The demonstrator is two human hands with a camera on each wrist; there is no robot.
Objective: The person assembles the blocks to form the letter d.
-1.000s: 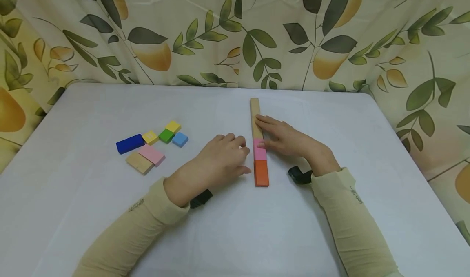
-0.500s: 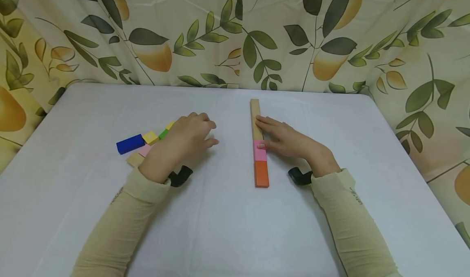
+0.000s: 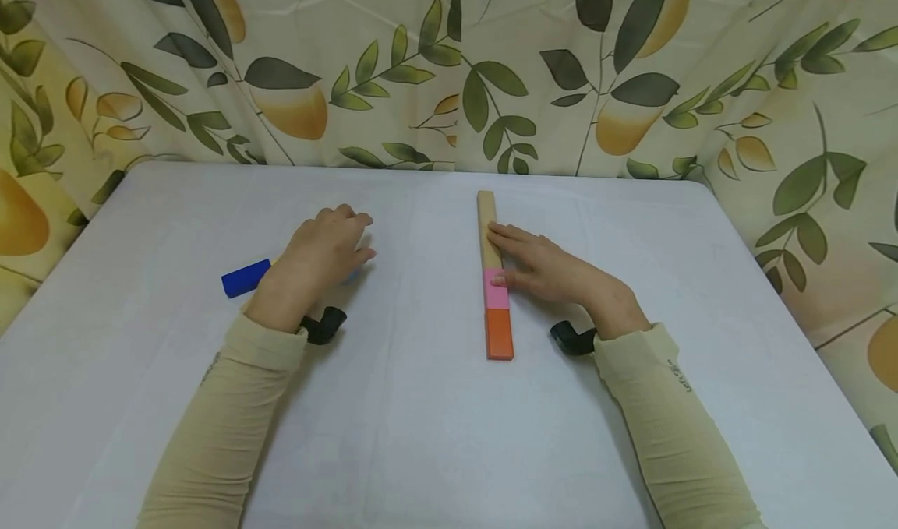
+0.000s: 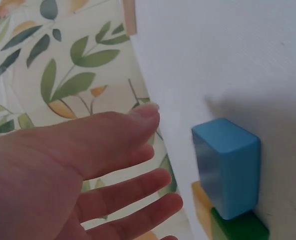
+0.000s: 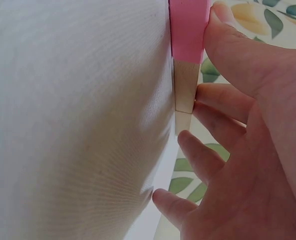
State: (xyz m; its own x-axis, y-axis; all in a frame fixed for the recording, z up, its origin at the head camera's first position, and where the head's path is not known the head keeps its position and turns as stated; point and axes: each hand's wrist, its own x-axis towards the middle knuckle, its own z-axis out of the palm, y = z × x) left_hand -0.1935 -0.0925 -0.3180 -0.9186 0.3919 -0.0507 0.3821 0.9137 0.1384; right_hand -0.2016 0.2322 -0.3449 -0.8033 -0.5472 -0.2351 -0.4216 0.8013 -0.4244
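Observation:
My left hand hovers over the cluster of small blocks at the left, holding nothing, its fingers loosely spread. In the left wrist view a light blue block lies near the fingertips, with a green block and a yellow block beside it. A dark blue block shows left of that hand, which hides most of the others. My right hand rests its fingers and thumb against a straight row: pale wooden blocks at the far end, then a pink block and an orange block.
The blocks lie on a white-covered table. A curtain printed with leaves and fruit hangs behind its far edge. Dark wrist-camera mounts stick out beside both cuffs.
My left hand has moved left, away from beside the row, to above the loose blocks and now covers most of them. The right hand has stayed at the row.

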